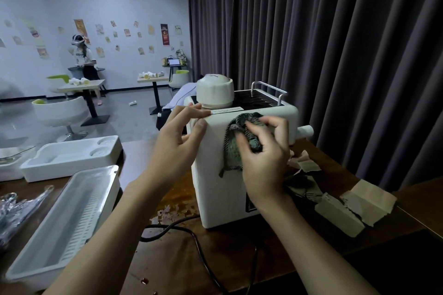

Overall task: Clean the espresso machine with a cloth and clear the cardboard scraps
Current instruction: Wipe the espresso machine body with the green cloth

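Under the right hand point(263, 158), a dark green cloth point(233, 158) is gripped in curled fingers and pressed against the espresso machine point(220, 199). Its top corner is braced by the left hand point(177, 141), fingers laid straight. Torn cardboard scraps point(354, 203) are scattered on the table point(227, 256) just right of the right hand.

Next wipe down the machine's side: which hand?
Right hand: it grips the cloth against the machine. The left hand holds no cloth and rests on the top edge.
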Tool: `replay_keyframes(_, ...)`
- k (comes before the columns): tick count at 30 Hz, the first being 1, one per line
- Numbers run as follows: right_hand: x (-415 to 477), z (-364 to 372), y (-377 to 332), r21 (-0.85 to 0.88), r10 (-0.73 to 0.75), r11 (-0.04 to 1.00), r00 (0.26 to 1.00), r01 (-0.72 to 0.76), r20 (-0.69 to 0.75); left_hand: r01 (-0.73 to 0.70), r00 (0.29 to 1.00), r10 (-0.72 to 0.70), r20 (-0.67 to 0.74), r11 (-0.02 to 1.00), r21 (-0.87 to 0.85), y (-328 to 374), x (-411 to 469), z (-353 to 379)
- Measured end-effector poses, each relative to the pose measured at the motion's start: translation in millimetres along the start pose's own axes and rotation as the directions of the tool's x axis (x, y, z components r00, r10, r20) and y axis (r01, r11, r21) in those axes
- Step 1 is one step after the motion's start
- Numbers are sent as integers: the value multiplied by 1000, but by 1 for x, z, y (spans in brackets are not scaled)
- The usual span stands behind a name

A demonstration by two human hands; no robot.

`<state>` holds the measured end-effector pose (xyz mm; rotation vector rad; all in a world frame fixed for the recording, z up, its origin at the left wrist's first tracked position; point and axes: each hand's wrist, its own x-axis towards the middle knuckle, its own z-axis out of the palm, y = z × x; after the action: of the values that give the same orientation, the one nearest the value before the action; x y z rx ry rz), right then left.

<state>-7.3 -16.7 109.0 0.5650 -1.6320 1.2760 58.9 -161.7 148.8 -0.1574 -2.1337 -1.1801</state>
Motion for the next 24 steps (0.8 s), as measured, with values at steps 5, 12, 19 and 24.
replay_keyframes(5, 19, -10, 12, 19, 153, 988, 976, -152, -153, -13, 999, 13, 43, 1000, -9, -7, 2, -5)
replay_keyframes(12, -23, 19, -33, -25, -97, 995, 990, 100, 104, -13, 999, 18, 39, 991, -136, -13, 5, -8)
replay_keyframes(19, 5, -8, 10, -48, 60, 997, 993, -66, -105, -25, 997, 32, 77, 996, -84, -18, 5, -13)
replay_keyframes(24, 5, -7, 18, -6, 195, 980, 957, -201, -216, -32, 996, 38, 86, 997, -73, -20, 8, -12)
